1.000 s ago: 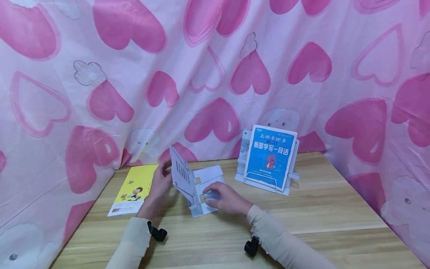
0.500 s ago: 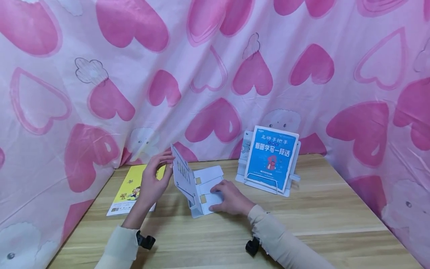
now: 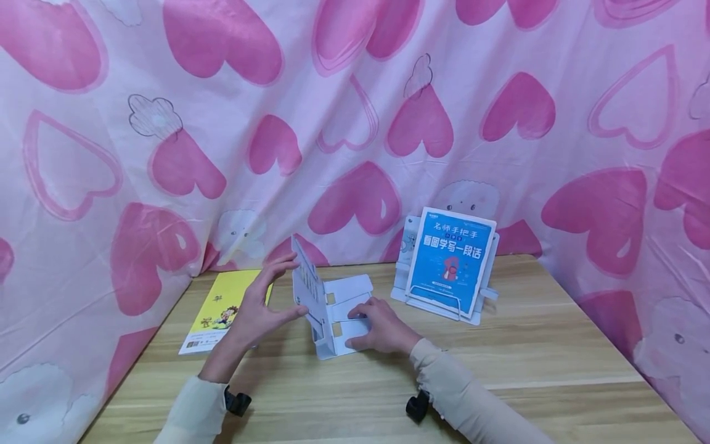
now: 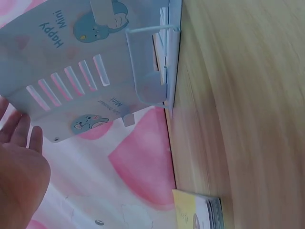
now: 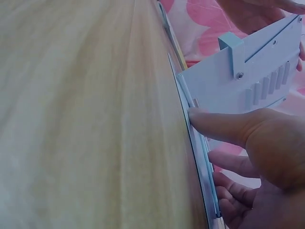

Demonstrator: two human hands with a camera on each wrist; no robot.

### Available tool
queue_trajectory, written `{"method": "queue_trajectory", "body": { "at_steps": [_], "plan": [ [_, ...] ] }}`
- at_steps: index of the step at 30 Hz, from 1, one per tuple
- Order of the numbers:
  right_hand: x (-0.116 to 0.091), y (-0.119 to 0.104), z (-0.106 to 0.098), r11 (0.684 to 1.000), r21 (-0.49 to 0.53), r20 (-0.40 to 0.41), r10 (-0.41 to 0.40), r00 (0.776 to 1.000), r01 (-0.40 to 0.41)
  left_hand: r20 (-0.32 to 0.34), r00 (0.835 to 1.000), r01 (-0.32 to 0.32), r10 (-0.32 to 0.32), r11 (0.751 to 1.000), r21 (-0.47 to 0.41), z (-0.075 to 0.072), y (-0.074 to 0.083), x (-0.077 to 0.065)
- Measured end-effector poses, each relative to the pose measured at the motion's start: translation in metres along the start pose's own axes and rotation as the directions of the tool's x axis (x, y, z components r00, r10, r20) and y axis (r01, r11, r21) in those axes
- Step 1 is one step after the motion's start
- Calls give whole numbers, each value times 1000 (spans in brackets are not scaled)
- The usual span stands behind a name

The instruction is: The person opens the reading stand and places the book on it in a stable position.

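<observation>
A pale blue folding book stand (image 3: 310, 287) with slots, cartoon prints and a wire page holder (image 4: 138, 62) stands partly unfolded on the table. Its slotted panel leans up over a flat base (image 3: 349, 293). My left hand (image 3: 257, 311) is at the panel's outer side, fingers extended to its top edge and thumb spread toward the near corner. In the left wrist view, several fingertips meet the panel's edge. My right hand (image 3: 383, 327) rests on the base, thumb and fingers spread apart. The right wrist view shows my right thumb (image 5: 224, 126) against the base beside the fold.
To the left lies a yellow booklet (image 3: 227, 290) with a cartoon boy. At the back right, a blue-covered book (image 3: 452, 259) leans on a second pale blue stand (image 3: 403, 256). A pink heart-patterned cloth (image 3: 355, 111) hangs behind the wooden table (image 3: 532, 351).
My left hand has come from behind the panel to its outer side, fingers and thumb spreading. My right hand has shifted slightly right along the base. The panel stands a little steeper.
</observation>
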State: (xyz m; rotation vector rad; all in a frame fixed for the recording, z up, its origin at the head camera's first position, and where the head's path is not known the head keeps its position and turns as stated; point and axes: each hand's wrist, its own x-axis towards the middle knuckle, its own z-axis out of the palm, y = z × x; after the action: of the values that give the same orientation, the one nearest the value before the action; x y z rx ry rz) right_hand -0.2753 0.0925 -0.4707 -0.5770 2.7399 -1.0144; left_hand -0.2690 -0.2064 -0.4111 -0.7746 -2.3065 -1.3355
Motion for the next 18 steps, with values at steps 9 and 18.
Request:
{"method": "queue_trajectory", "body": {
  "at_steps": [9, 18],
  "plan": [
    [5, 3, -3, 970, 231, 1, 78, 997, -76, 14, 999, -45, 44, 998, 39, 4, 3, 4],
    [5, 4, -9, 945, 327, -38, 30, 999, -16, -36, 992, -121, 123, 991, 61, 5, 7, 5]
  ]
}}
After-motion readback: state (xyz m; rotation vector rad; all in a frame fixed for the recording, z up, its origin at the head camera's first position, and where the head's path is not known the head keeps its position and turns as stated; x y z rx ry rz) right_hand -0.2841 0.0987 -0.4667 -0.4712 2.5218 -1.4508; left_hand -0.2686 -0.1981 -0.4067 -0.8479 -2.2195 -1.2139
